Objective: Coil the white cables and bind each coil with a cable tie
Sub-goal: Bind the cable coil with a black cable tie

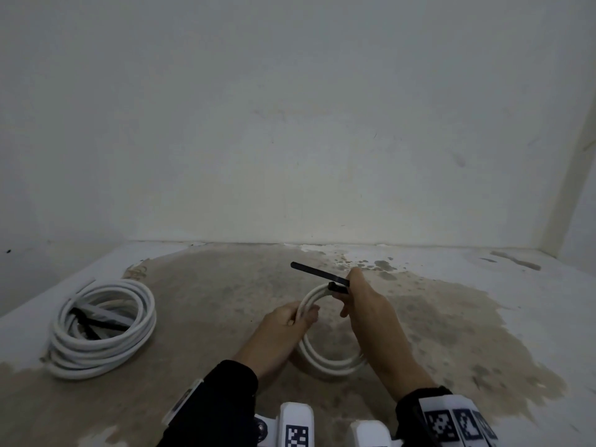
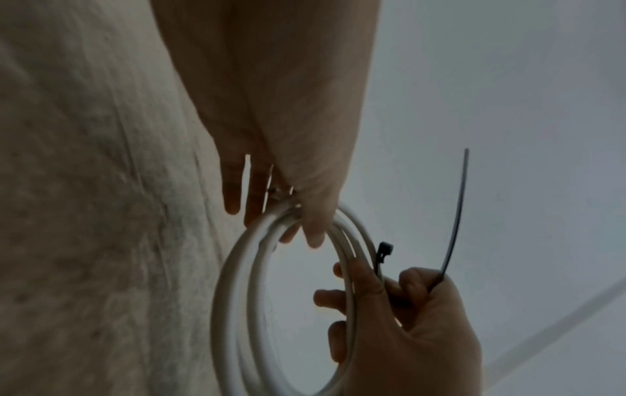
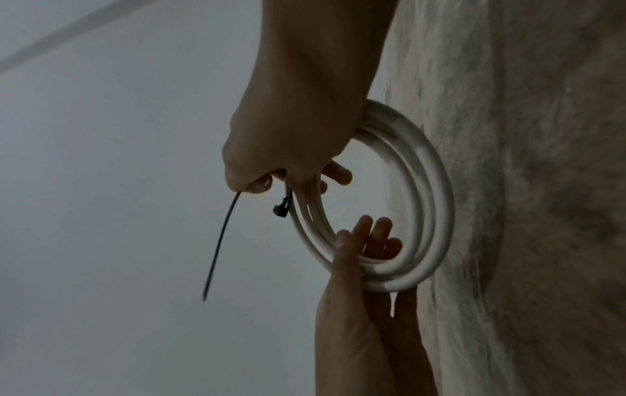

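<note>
A big white cable coil (image 1: 103, 327) with black cable ties (image 1: 96, 321) inside is lying on the stained surface (image 1: 209, 285) at left. The left hand (image 1: 287, 321) is gripping the small white coil (image 1: 325, 359), the right hand (image 1: 364, 304) pinching its black cable tie (image 1: 317, 273)

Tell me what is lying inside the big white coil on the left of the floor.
Inside the big white coil lie dark strips, probably spare cable ties. Their count is unclear, and the coil's near turns hide whatever lies under them.
</note>
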